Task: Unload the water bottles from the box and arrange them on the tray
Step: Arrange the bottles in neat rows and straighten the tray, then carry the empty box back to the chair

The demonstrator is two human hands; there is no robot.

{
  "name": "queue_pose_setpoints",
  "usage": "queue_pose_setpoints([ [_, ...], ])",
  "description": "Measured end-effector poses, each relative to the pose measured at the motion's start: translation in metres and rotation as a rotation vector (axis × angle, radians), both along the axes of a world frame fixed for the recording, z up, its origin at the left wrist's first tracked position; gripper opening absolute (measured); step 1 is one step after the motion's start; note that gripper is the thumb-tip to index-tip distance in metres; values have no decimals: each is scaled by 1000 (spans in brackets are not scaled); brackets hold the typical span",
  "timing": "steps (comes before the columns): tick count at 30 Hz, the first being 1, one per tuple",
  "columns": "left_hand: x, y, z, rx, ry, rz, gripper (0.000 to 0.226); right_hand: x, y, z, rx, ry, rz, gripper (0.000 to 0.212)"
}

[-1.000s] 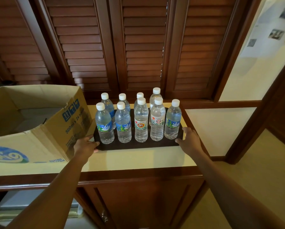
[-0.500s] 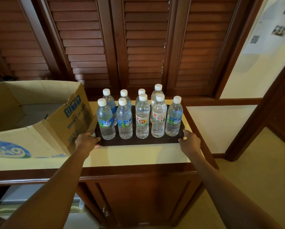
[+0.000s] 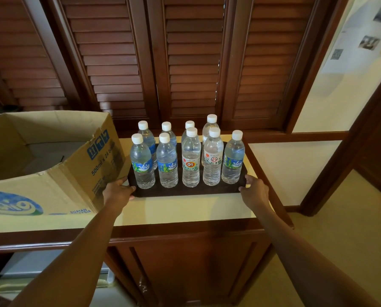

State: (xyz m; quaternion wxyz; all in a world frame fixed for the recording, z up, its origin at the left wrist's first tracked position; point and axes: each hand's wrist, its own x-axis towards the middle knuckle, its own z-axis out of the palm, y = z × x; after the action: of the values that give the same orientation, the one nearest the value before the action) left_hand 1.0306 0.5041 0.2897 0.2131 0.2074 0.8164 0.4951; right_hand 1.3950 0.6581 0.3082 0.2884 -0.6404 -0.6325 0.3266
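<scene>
Several clear water bottles (image 3: 190,160) with white caps stand upright in two rows on a dark tray (image 3: 189,191). The tray lies on a cream countertop. My left hand (image 3: 118,191) grips the tray's left end, next to the box. At the tray's right end my right hand (image 3: 254,191) holds the edge. The open cardboard box (image 3: 59,173) stands to the left of the tray, and no bottle shows inside it.
Dark louvered wooden shutters (image 3: 185,63) rise right behind the counter. The countertop (image 3: 185,211) has a wooden rim and a cabinet below. A doorway and cream floor (image 3: 351,218) lie to the right. Something white (image 3: 41,267) sits under the counter at left.
The view has shifted slightly; the tray and bottles sit a little higher in frame. Both hands stay on the tray's ends.
</scene>
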Motion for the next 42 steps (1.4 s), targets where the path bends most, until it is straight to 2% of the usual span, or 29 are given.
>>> queue_pose_setpoints([
  [5, 2, -1, 1, -43, 27, 2, 60, 1, 0, -1, 3, -26, 22, 56],
  [9, 2, -4, 2, -26, -22, -16, 61, 1, -1, -4, 25, -105, 59, 56],
  [13, 5, -17, 10, -95, 141, -36, 54, -1, -14, 0, 165, -210, 97, 55],
  [16, 11, -34, 29, -96, 227, -72, 46, -8, -32, 13, 251, -149, 111, 46],
  [22, 23, -79, 89, 37, 294, -211, 16, -61, -75, 62, 411, -30, 292, 29],
  [29, -15, -152, 163, 229, 362, -189, 16, -159, -133, 124, 419, 138, 567, 27],
  [32, -46, -181, 181, 252, 407, -136, 19, -209, -149, 138, 406, 169, 663, 29],
  [34, -72, -196, 192, 249, 452, -72, 22, -244, -154, 144, 370, 152, 712, 35],
  [37, -114, -210, 200, 224, 518, 24, 21, -296, -154, 145, 285, 88, 738, 57],
  [40, -161, -215, 200, 104, 587, 170, 28, -341, -153, 141, 141, 54, 700, 87],
  [42, -206, -216, 194, -28, 625, 258, 42, -365, -152, 138, 38, 61, 652, 96],
])
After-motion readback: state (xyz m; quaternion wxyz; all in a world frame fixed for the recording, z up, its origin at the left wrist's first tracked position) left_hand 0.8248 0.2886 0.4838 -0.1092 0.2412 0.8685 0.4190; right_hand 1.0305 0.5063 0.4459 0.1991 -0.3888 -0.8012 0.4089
